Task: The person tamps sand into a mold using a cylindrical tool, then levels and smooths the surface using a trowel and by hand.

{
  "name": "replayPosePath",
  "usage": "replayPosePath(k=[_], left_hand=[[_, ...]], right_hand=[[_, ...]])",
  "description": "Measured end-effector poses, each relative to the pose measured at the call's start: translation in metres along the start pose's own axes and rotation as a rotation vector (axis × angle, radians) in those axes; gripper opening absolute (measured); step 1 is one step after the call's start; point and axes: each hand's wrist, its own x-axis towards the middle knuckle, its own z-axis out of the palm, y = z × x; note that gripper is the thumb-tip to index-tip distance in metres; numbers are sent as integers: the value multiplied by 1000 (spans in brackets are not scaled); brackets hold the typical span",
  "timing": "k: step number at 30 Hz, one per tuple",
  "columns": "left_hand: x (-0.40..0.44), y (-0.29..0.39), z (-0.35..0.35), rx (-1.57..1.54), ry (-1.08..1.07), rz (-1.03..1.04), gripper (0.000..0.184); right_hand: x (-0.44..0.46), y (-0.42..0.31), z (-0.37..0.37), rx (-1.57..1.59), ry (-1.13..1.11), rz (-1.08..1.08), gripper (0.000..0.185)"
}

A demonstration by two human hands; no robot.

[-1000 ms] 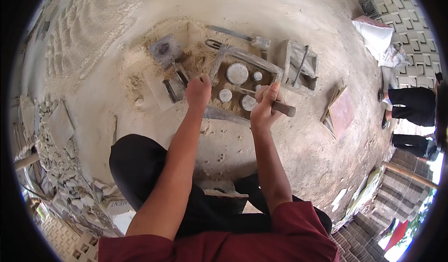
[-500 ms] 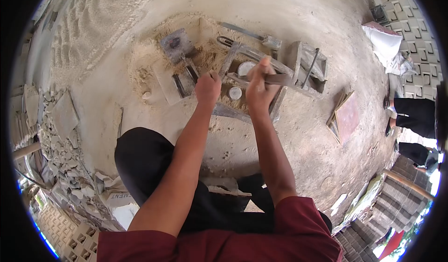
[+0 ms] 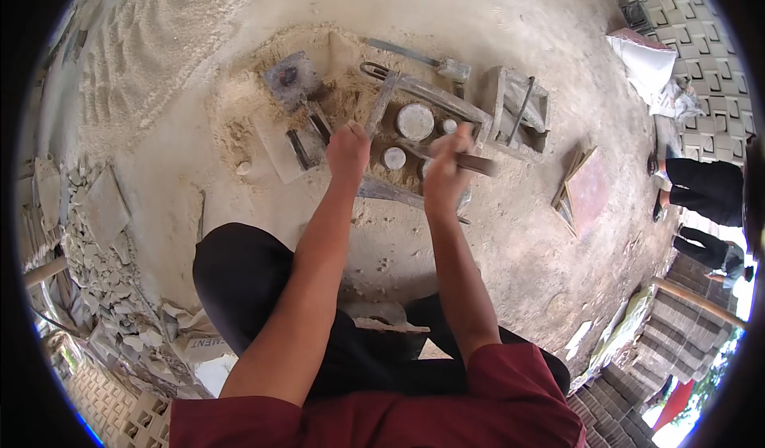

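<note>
A grey rectangular mould frame (image 3: 437,95) lies on the floor in front of me. Inside it sit a large round pale disc (image 3: 415,122) and smaller round discs (image 3: 394,159), with sandy material around them. My left hand (image 3: 348,151) is closed over the frame's left side, knuckles up. Over the frame's right part, my right hand (image 3: 446,178) is wrapped round a brown bar-like tool (image 3: 476,163), smeared by motion. One end sticks out to the right of the fist; its exact kind is not clear. The hand partly hides another disc.
Left of the frame lie a square metal plate (image 3: 292,80) and dark metal bars (image 3: 300,150) among loose sand. A long-handled flat tool (image 3: 453,68) and a grey box (image 3: 535,121) lie beyond. Right are stacked tiles (image 3: 588,190). People stand at far right.
My right hand and its tool have moved down towards me, uncovering more of the discs. The tool now tilts downward at its right end. My left hand stays at the frame's side.
</note>
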Motion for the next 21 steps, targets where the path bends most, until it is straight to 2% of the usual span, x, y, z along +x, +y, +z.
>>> replayPosePath(k=[4, 5, 7, 8, 9, 11, 13, 15, 16, 17, 19, 21], left_hand=[[0, -3, -1, -8, -11, -3, 52], [-1, -4, -2, 14, 0, 9, 53], [-3, -1, -4, -11, 0, -3, 52], [-3, 0, -4, -32, 3, -10, 52], [-1, 2, -3, -34, 4, -9, 52], [-3, -3, -3, 8, -7, 32, 53], [-3, -2, -5, -6, 1, 20, 53], [-3, 1, -4, -22, 0, 17, 53], [0, -1, -3, -22, -33, 8, 53], [1, -3, -2, -19, -64, -5, 53], [-3, -4, -1, -12, -43, -9, 53], [-3, -3, -3, -12, -10, -12, 53]], right_hand=[[-5, -33, -8, 37, 187, 35, 45], [-12, -19, -6, 35, 184, 40, 45], [-19, -12, 4, -133, 181, -27, 46], [-23, -12, -5, -14, 138, 149, 46], [-20, -25, -3, -13, 137, 146, 46], [-19, -38, -6, 152, 333, 203, 45], [-27, -18, -7, 205, 325, 126, 45], [-44, -13, -6, -7, 143, 119, 44], [-42, -19, -10, 41, 95, 97, 44], [-41, -24, -10, 41, 95, 99, 44], [-42, -31, -10, 114, 307, 139, 44], [-61, -7, -21, 58, 255, 145, 45]])
